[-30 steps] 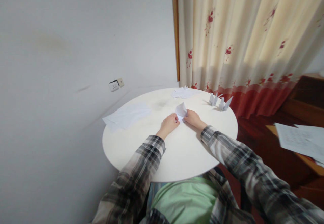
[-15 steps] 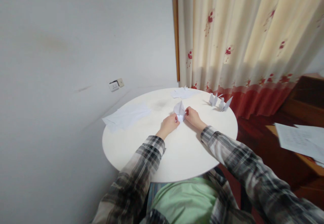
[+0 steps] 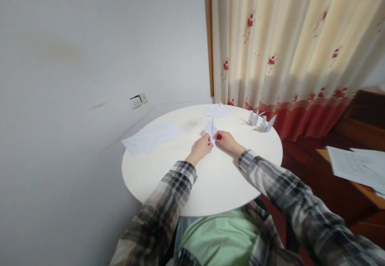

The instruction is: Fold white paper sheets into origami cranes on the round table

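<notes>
A partly folded piece of white paper (image 3: 211, 126) stands pointed end up on the round white table, between both hands. My left hand (image 3: 202, 147) pinches its lower left side, thumb and fingers pressed together. On its lower right side, my right hand (image 3: 227, 141) is closed in a pinch at the paper's edge. The fingertips hide the lower folds in part. Two finished paper cranes, a nearer one (image 3: 267, 124) and a farther one (image 3: 253, 118), stand on the table's right side.
Loose white sheets (image 3: 153, 135) lie at the left of the round table (image 3: 192, 197), and more paper (image 3: 217, 110) lies at its far edge. A wall socket (image 3: 135, 102) and a curtain (image 3: 270, 57) are behind. Written papers (image 3: 355, 163) rest on wooden furniture at the right.
The paper's upper part has changed shape, with a narrow flap now upright along its middle. My right hand has shifted slightly left and down, closer to my left hand, which stays in place.
</notes>
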Demonstrator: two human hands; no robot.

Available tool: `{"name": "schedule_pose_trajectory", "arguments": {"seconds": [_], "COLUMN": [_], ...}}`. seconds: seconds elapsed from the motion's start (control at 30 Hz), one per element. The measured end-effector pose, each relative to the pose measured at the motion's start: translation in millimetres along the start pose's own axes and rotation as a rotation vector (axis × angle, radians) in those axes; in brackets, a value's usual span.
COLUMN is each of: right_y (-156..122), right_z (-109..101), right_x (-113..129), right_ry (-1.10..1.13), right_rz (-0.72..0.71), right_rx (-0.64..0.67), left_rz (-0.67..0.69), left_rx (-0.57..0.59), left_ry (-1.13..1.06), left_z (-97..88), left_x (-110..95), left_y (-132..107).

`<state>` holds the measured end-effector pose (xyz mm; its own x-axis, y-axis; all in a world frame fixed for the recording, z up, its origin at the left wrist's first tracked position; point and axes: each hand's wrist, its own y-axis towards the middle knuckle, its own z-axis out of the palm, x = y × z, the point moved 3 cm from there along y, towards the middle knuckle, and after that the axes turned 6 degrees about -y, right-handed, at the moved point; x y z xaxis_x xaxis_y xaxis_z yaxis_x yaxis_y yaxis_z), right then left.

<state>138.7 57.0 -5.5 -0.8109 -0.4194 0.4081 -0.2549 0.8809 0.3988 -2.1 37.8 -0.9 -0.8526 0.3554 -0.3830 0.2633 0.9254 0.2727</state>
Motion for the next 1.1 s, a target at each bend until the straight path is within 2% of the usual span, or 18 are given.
{"name": "schedule_pose_trajectory", "arguments": {"seconds": [0.13,0.37,0.53,0.73,0.9,1.1], "right_y": [-0.5,-1.8,-1.8,-1.4,-1.0,-0.9], "right_z": [1.1,-0.9,-1.4,0.9,0.8,1.1], "right_x": [3.0,6.0,6.9,7.6,8.6,7.0], "right_ry": [0.031,0.048,0.024,-0.039,-0.046,-0.023], "right_rz": [-0.015,-0.039,-0.045,-0.018,-0.029,0.012], "right_rx": [0.028,0.014,0.011,0.089,0.084,0.102], "left_rz": [0.008,0.113,0.106,0.124,0.212,0.230], "left_rx": [0.006,-0.010,0.001,0.013,-0.005,0.008], "left_ry": [-0.027,-0.080,-0.075,-0.059,-0.055,-0.032], "left_z": [-0.6,1.5,0.2,0.3,3.9,5.2], "left_x": [-1.5,-1.6,-4.8,-5.8,-2.3,-1.7], "left_y": [-1.5,-0.9,-2.4,-2.4,0.1,1.2]}}
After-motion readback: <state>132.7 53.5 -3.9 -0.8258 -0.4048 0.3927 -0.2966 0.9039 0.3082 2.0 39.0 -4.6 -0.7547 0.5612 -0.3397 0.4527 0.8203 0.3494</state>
